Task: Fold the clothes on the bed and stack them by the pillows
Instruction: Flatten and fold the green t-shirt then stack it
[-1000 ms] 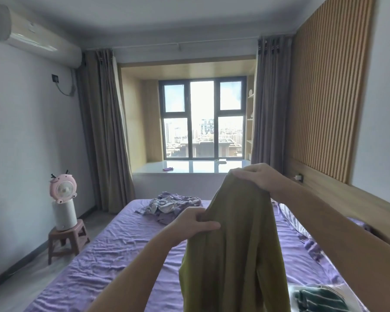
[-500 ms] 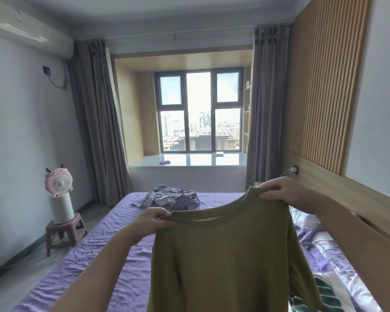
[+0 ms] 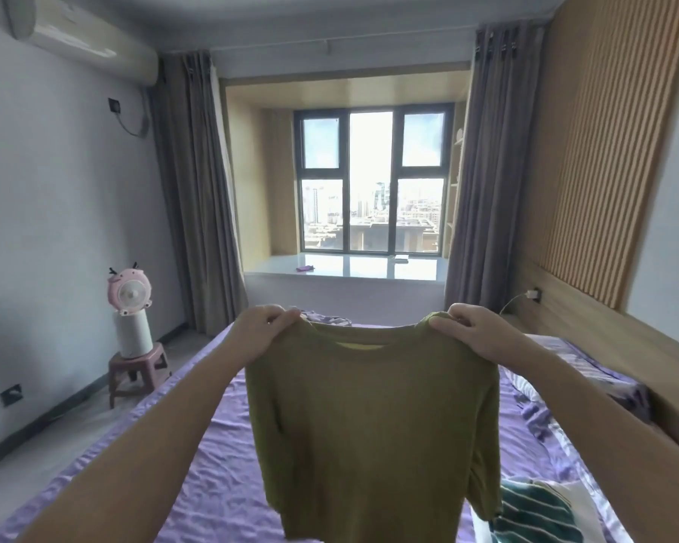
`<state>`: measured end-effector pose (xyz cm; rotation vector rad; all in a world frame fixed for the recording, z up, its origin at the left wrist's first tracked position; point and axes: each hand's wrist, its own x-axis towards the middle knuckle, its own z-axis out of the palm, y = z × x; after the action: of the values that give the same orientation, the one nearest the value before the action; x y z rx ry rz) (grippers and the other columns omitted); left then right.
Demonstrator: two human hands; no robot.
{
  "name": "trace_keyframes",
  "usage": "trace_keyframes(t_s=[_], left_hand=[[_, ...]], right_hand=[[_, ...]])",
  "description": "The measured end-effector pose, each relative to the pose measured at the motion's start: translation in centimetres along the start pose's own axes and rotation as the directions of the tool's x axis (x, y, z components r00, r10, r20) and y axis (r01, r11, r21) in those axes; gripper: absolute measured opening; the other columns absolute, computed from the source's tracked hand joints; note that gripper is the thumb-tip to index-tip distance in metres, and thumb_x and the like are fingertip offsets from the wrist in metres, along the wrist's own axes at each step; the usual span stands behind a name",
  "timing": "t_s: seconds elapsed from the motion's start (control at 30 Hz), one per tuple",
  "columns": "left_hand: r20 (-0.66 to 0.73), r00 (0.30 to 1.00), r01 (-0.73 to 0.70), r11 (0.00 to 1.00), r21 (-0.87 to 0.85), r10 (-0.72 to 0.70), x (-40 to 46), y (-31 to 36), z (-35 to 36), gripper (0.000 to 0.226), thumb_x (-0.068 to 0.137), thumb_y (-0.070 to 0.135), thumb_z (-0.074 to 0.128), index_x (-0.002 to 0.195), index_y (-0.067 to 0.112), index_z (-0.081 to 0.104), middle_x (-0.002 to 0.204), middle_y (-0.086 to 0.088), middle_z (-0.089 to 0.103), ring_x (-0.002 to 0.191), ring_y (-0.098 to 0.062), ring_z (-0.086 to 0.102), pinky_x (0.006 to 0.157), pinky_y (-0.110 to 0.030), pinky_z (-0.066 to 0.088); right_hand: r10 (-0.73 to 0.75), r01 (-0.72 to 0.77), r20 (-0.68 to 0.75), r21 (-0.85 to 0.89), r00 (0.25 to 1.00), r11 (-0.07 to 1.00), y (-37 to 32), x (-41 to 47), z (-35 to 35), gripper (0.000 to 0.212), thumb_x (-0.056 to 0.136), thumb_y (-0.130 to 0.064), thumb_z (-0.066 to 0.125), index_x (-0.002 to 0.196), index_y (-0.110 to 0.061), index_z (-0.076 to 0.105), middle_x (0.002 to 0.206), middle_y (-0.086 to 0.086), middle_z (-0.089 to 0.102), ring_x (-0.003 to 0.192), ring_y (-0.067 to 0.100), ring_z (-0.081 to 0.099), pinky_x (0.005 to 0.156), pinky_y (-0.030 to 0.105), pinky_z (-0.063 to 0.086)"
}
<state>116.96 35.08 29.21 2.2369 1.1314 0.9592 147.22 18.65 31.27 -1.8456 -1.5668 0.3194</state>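
Observation:
An olive-green shirt [image 3: 373,433] hangs spread out in the air above the purple bed [image 3: 208,464]. My left hand [image 3: 259,331] pinches its left shoulder and my right hand [image 3: 471,331] pinches its right shoulder, both at the same height. The shirt's hem hangs down to the bottom of the view. A crumpled purple garment [image 3: 326,317] peeks out behind the collar at the bed's far end, mostly hidden. A green-and-white striped garment [image 3: 534,511] lies at the lower right. Pillows [image 3: 573,358] lie along the right side by the headboard.
A pink fan on a white cylinder [image 3: 131,307] stands on a small stool [image 3: 138,370] left of the bed. Grey floor runs along the left wall. A wooden headboard [image 3: 612,346] lines the right. A window seat [image 3: 345,268] and curtains lie beyond the bed.
My hands moved apart and levelled out, spreading the bunched shirt open to its full width. The view has turned to face the shirt squarely.

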Motion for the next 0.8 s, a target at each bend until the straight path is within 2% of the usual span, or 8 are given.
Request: trace_keyframes(t_s=[0.07,0.13,0.17,0.3,0.43,0.53,0.7,0.8], left_hand=[[-0.009,1.0,0.013,1.0,0.009,-0.012,-0.5,0.4,-0.5,0.036,0.093,0.042,0.051,0.074,0.016,0.066,0.073,-0.002,0.062,0.078,-0.02,0.059,0.079,-0.034,0.046],[0.021,0.999,0.032,0.999,-0.026,-0.032,-1.1,0.4,-1.0,0.03,0.094,0.035,0.054,0.088,0.01,0.068,0.083,-0.007,0.065,0.083,-0.023,0.061,0.081,-0.036,0.049],[0.035,0.999,0.042,0.999,-0.032,-0.041,-1.6,0.3,-1.2,0.026,0.094,0.029,0.055,0.095,0.007,0.068,0.088,-0.008,0.066,0.085,-0.024,0.061,0.082,-0.036,0.049],[-0.023,1.0,0.01,1.0,0.015,-0.01,-3.4,-0.5,-2.0,0.016,0.094,0.009,0.053,0.104,0.008,0.065,0.1,-0.007,0.066,0.092,-0.018,0.058,0.088,-0.03,0.045],[-0.148,0.987,-0.048,0.997,0.053,0.055,-5.3,-1.5,-3.0,0.017,0.095,0.013,0.05,0.1,0.019,0.065,0.097,0.005,0.064,0.094,-0.014,0.056,0.087,-0.03,0.043],[-0.18,0.979,-0.075,0.993,0.093,0.091,-6.9,-2.5,-4.1,0.018,0.095,0.02,0.05,0.1,0.027,0.066,0.098,0.011,0.064,0.094,-0.011,0.056,0.085,-0.029,0.042],[-0.201,0.971,-0.114,0.988,0.102,0.132,-10.1,-4.6,-5.8,0.015,0.093,0.027,0.055,0.102,0.027,0.067,0.1,0.007,0.068,0.092,-0.013,0.059,0.081,-0.029,0.044],[-0.148,0.974,-0.153,0.981,0.121,0.17,-12.0,-6.0,-6.9,0.015,0.092,0.029,0.058,0.102,0.022,0.067,0.098,0.001,0.068,0.093,-0.018,0.059,0.082,-0.031,0.045]], right_hand=[[-0.002,-0.003,0.055,0.089,0.998,0.996,0.1,0.2,0.4,0.024,0.091,-0.04,0.053,0.093,-0.017,0.06,0.091,0.004,0.065,0.089,0.021,0.063,0.083,0.031,0.053],[-0.001,-0.02,0.099,0.205,0.995,0.978,0.3,0.1,0.7,0.013,0.091,-0.028,0.057,0.096,-0.017,0.062,0.095,0.007,0.066,0.091,0.023,0.064,0.082,0.03,0.054],[-0.007,-0.013,0.094,0.209,0.996,0.978,0.5,0.0,0.9,0.008,0.091,-0.025,0.058,0.095,-0.018,0.061,0.094,0.007,0.067,0.091,0.023,0.064,0.079,0.029,0.054],[0.011,-0.01,-0.013,0.029,1.0,1.0,0.6,-0.7,2.2,0.012,0.091,-0.03,0.058,0.094,-0.018,0.055,0.094,0.004,0.067,0.085,0.021,0.064,0.068,0.023,0.053],[-0.002,-0.013,-0.11,-0.133,0.994,0.991,-0.3,-1.7,3.6,0.013,0.094,-0.03,0.053,0.095,-0.017,0.049,0.098,0.009,0.065,0.084,0.023,0.06,0.071,0.029,0.052],[-0.018,-0.002,-0.158,-0.125,0.987,0.992,-1.6,-3.0,4.5,0.013,0.093,-0.029,0.053,0.095,-0.016,0.048,0.098,0.009,0.063,0.086,0.024,0.058,0.074,0.033,0.051],[-0.018,-0.002,-0.273,-0.072,0.962,0.997,-3.9,-6.3,7.1,0.015,0.092,-0.03,0.054,0.092,-0.015,0.049,0.092,0.008,0.062,0.084,0.025,0.057,0.077,0.037,0.05],[-0.013,-0.018,-0.365,-0.081,0.931,0.997,-5.2,-8.7,9.2,0.014,0.091,-0.028,0.056,0.091,-0.016,0.048,0.089,0.005,0.059,0.081,0.021,0.053,0.07,0.028,0.041]])
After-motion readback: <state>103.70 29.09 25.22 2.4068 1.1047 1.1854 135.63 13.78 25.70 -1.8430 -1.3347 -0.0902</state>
